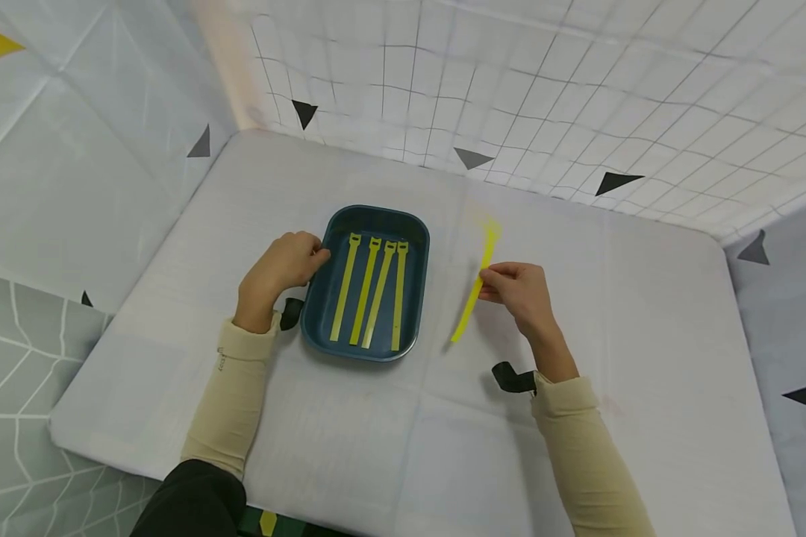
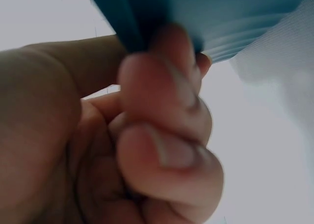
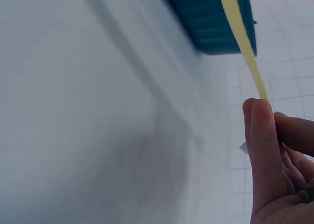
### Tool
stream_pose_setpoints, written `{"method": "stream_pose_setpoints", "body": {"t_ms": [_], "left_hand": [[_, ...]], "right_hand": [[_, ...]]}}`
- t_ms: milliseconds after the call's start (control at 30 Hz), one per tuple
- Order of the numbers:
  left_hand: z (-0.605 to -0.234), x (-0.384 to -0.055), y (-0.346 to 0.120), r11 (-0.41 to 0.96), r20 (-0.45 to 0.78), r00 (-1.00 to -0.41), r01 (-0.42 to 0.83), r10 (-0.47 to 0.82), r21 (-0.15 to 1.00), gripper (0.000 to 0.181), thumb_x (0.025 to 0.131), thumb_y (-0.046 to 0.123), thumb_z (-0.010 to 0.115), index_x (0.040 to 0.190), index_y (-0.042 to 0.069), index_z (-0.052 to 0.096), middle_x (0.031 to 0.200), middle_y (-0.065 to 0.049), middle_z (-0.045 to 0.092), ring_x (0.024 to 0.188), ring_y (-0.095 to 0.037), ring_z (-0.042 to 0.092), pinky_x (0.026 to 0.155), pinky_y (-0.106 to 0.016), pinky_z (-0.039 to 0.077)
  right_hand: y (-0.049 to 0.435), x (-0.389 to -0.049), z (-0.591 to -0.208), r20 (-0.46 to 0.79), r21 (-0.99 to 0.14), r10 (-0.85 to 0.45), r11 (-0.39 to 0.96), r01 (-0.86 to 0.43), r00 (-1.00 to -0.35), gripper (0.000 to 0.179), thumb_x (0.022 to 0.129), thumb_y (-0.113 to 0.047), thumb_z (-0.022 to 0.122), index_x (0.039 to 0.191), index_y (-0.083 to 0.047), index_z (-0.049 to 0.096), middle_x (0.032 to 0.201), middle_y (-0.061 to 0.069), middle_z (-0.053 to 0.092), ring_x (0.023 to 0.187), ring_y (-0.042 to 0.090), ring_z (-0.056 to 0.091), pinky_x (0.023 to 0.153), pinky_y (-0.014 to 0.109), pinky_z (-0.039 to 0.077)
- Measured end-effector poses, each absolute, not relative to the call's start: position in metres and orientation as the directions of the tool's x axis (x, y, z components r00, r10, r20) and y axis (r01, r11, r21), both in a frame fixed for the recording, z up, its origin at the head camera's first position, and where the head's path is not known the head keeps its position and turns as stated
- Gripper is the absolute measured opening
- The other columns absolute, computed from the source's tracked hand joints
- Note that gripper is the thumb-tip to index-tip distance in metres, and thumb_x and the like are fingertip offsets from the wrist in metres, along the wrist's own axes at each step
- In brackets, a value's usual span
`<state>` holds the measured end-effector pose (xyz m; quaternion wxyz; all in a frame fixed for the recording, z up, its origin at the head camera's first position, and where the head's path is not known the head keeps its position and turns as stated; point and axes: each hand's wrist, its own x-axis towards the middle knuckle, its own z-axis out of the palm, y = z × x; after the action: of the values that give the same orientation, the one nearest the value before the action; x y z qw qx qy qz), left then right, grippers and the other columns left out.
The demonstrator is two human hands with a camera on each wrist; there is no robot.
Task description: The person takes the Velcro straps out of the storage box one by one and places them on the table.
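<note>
A dark blue tray (image 1: 313, 326) stands on the white table, and several yellow cable ties (image 1: 369, 291) with slotted heads lie side by side in it. My left hand (image 1: 283, 270) grips the tray's left rim; in the left wrist view the thumb and curled fingers (image 2: 164, 94) pinch the tray wall (image 2: 230, 17). To the right of the tray, my right hand (image 1: 520, 294) pinches another yellow cable tie (image 1: 470, 304) between thumb and fingers near its middle. This tie is raised above the table, its slotted head pointing to the back. In the right wrist view the strip (image 3: 240, 35) overlaps the tray.
The white-covered table (image 1: 658, 358) has rounded corners. A white grid-lined sheet (image 1: 510, 82) with dark triangles hangs behind it, and more sheeting (image 1: 107, 112) hangs at the left. Black wrist camera mounts (image 1: 513, 378) stick out below both hands.
</note>
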<state>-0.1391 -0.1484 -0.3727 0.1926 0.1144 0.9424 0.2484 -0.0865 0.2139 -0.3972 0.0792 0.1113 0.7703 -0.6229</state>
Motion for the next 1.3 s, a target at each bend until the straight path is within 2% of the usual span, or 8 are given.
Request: {"method": "stream_pose_setpoints", "body": {"t_ms": [133,333,600,1000,1300], "left_hand": [[-0.373,-0.139,-0.148,0.852,-0.302,-0.901,0.124,0.311,0.509,0.033,0.104,0.020,0.048,0.108,-0.008,0.065,0.084,-0.016,0.063,0.071,-0.027,0.057,0.065,-0.040,0.047],[-0.372,-0.139,-0.147,0.854,-0.304,-0.899,0.128,0.314,0.504,0.036,0.104,0.021,0.048,0.114,-0.010,0.064,0.098,-0.021,0.066,0.080,-0.030,0.060,0.072,-0.044,0.049],[-0.371,-0.139,-0.147,0.858,-0.322,-0.897,0.111,0.304,0.501,0.038,0.104,0.022,0.049,0.121,-0.010,0.062,0.109,-0.024,0.066,0.089,-0.033,0.063,0.079,-0.047,0.050],[-0.370,-0.140,-0.147,0.853,-0.329,-0.892,0.108,0.310,0.511,0.040,0.104,0.021,0.048,0.125,-0.012,0.058,0.120,-0.028,0.062,0.102,-0.038,0.062,0.087,-0.051,0.049],[-0.371,-0.140,-0.146,0.855,-0.332,-0.893,0.102,0.304,0.509,0.040,0.104,0.021,0.048,0.125,-0.012,0.058,0.120,-0.028,0.062,0.102,-0.039,0.062,0.087,-0.050,0.049]], "right_hand": [[0.222,-0.086,-0.408,-0.295,-0.916,0.099,0.254,0.311,-0.950,0.029,0.095,-0.008,0.066,0.113,0.015,0.064,0.096,0.019,0.068,0.070,0.014,0.070,0.072,0.032,0.057],[0.233,-0.086,-0.422,-0.336,-0.872,0.133,0.330,0.361,-0.932,0.027,0.097,-0.009,0.063,0.113,0.013,0.064,0.096,0.020,0.068,0.070,0.015,0.069,0.071,0.030,0.057],[0.237,-0.086,-0.428,-0.364,-0.852,0.133,0.352,0.387,-0.922,0.027,0.098,-0.008,0.060,0.114,0.013,0.063,0.101,0.024,0.066,0.071,0.015,0.068,0.069,0.029,0.057],[0.236,-0.087,-0.432,-0.349,-0.829,0.143,0.413,0.376,-0.926,0.026,0.097,-0.011,0.062,0.108,0.012,0.066,0.083,0.016,0.067,0.061,0.013,0.066,0.061,0.026,0.056],[0.227,-0.088,-0.435,-0.308,-0.786,0.160,0.513,0.346,-0.938,0.026,0.096,-0.017,0.065,0.101,0.007,0.071,0.077,0.012,0.068,0.059,0.014,0.061,0.055,0.025,0.051]]}}
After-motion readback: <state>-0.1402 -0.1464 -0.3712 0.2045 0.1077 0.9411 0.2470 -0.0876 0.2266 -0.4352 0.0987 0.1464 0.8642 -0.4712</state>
